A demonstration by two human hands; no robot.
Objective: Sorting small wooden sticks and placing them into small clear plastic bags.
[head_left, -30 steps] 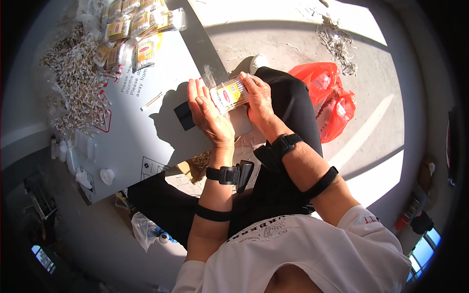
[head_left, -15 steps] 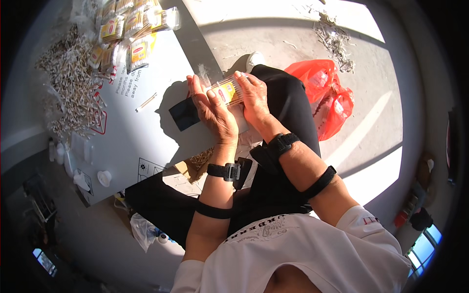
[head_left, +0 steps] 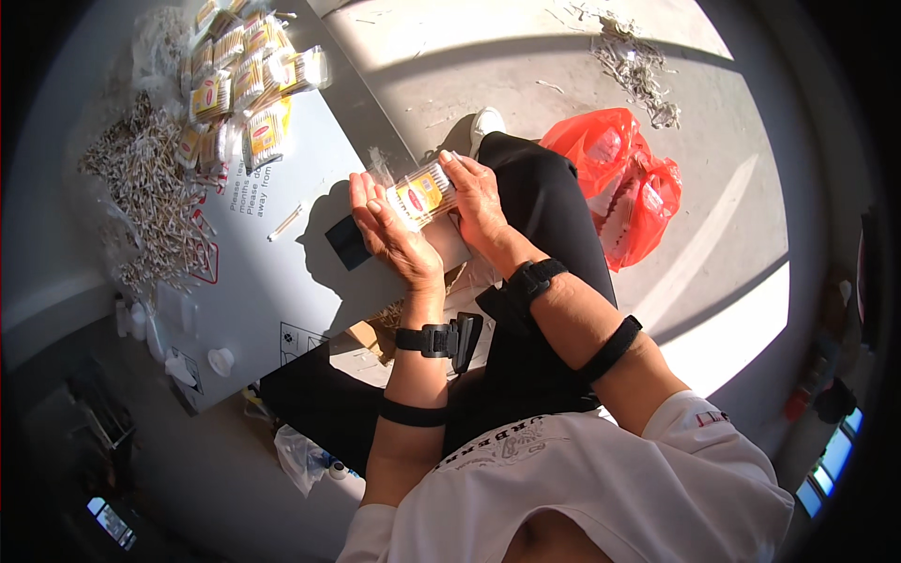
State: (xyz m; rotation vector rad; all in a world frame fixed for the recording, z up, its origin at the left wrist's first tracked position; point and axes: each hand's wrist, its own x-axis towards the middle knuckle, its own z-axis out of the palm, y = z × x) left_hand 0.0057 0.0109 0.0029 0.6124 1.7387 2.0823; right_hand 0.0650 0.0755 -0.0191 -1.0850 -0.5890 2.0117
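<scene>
As right fingers (head_left: 458, 169) pinch clear, yellow-labelled swab packet (head_left: 422, 194), left fingers (head_left: 360, 197) outstretched alongside.

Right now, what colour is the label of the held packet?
The label: mainly yellow, some red; head view.

Pack (head_left: 419, 197) at 11: yel label w/ red oval, clear wrap, wht-tipped tan sticks. Packs (head_left: 249, 80) btwn 10 & 11: also yel w/ red. Swabs (head_left: 141, 192) at 10: wht & tan. Table (head_left: 253, 291) at 9: lt grey, blk & red print. Bag (head_left: 615, 188) at 2: see-thru red. Trousers (head_left: 544, 206) at 1: plain blk. Shirt (head_left: 563, 474) at 5: wht, dk chest print.
</scene>
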